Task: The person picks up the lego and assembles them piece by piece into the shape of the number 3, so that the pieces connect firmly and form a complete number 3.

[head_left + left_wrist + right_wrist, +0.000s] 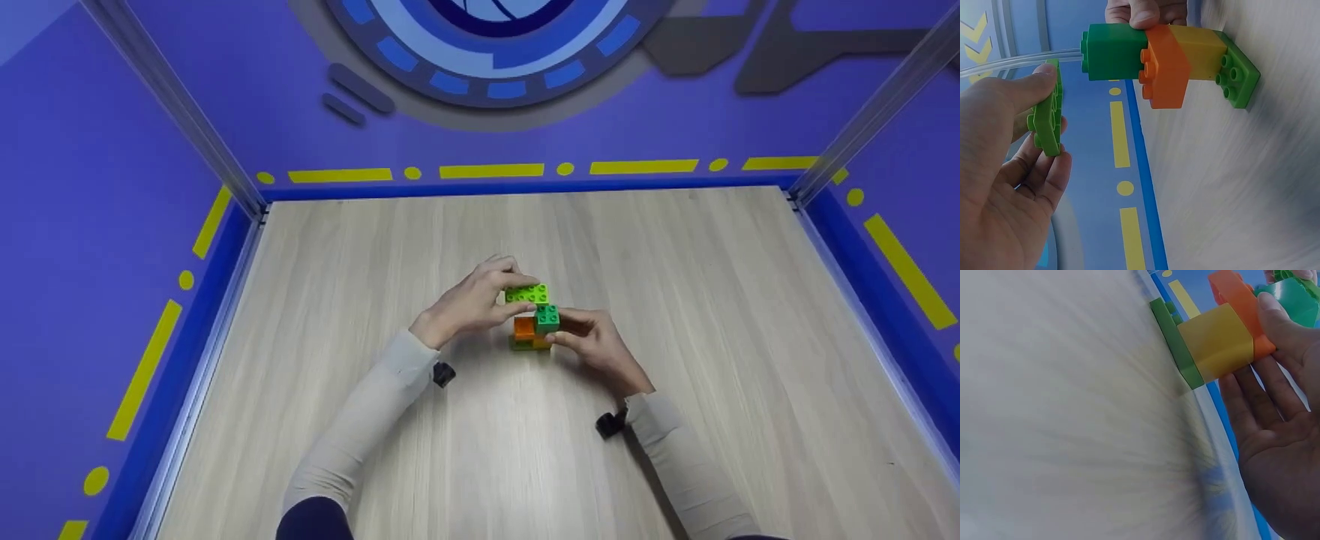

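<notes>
My left hand (478, 294) pinches a flat lime-green studded building brick (526, 293) between thumb and fingers. In the left wrist view this lime brick (1047, 121) is apart from the stack. My right hand (600, 346) grips a stack of bricks near its top, thumb on one side and fingers on the other. From the top, the stack has a dark green block (1117, 52), an orange brick (1168, 70) jutting out sideways, a yellow block (1199, 53) and a flat green brick (1238, 73) at the bottom. The right palm partly shows beside the yellow block (1216, 343).
The stack is over the middle of a pale wood-grain table (450, 465). Blue-purple panels (525, 150) with yellow marks enclose the back and sides, with metal posts (180, 105) at the corners. Small black devices (611, 425) sit at both wrists.
</notes>
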Motion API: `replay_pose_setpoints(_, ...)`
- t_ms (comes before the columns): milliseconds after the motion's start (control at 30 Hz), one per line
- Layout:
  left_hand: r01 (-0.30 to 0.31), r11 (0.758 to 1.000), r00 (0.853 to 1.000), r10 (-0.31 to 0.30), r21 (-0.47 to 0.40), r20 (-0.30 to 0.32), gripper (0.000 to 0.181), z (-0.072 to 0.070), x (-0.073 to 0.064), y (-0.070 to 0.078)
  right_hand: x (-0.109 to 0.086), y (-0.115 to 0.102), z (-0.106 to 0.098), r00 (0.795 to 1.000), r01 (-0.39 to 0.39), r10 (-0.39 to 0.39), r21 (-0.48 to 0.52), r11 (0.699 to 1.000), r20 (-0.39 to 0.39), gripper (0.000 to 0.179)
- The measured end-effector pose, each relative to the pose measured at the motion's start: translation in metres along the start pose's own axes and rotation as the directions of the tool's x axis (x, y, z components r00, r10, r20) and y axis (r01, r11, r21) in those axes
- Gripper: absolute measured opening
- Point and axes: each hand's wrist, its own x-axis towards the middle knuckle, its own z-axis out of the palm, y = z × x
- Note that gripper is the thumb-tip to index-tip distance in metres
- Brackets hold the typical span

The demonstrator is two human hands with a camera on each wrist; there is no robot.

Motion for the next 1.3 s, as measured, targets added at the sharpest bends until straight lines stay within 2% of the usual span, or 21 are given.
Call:
replay_pose_setpoints(333,-0.029,1.0,1.0,0.029,0.008,-0.002,0.043,0.001,0.002,0.002,0.006,-0.001,0.001,1.0,0.011,-0.011,-0.008,1.0,-0.014,0.041)
replay_pose_setpoints(567,-0.021,1.0,1.0,0.021,0.007,0.004,0.042,0.002,0.002,0.002,0.008,-0.001,0.001,1.0,-0.011,0.011,-0.018,1.0,-0.017,0.043)
replay_pose_setpoints(900,-0.021,1.0,1.0,0.021,0.002,0.015,0.04,0.009,0.002,0.002,0.009,0.001,0.002,0.999,0.035,-0.035,0.007,0.999,-0.001,0.043)
replay_pose_setpoints(1300,-0.016,1.0,0.999,0.016,-0.006,0.034,0.04,0.014,0.003,0.002,0.01,0.003,0.004,0.999,0.043,-0.043,0.017,0.999,-0.013,0.041)
